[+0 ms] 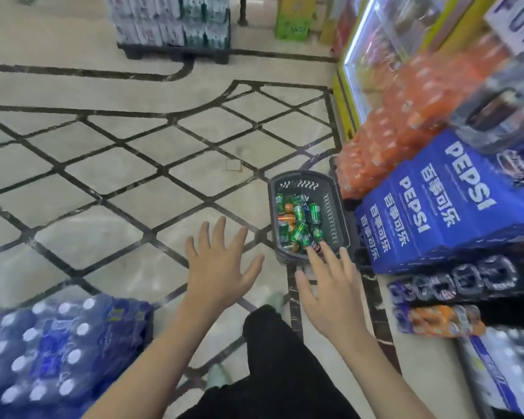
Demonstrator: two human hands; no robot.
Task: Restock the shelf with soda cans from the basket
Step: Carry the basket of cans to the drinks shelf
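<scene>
We record a dark grey plastic basket (336, 207) standing on the tiled floor (103, 164), its right side just beside a blue Pepsi display stand (430, 207). Inside the basket lie loose soda cans (298, 220), mostly green with a few orange and at least one blue, heaped on their sides rather than upright. Our left hand (220, 267) is extended over the floor to the left of the basket, palm down, fingers (221, 234) spread wide and holding nothing. Our right hand (330, 287) reaches toward the near end of the basket, fingers likewise spread and empty; its fingertips overlap the basket's near rim in the head view, but we cannot tell whether they touch it. Behind the stand, a stack of shrink-wrapped orange drink packs (406, 116) rises against a lit yellow-framed chiller (375, 49). Below the stand at right we note rows of dark can tops (454, 279) and an orange-labelled pack (436, 320), both blurred. A wrapped pack of blue-labelled bottles with white caps (52, 349) sits at lower left. Dark trousers (279, 367) and pale green shoes (217, 375) show between the arms. A pallet of wrapped goods (173, 22) stands well apart at the far end of the floor.
</scene>
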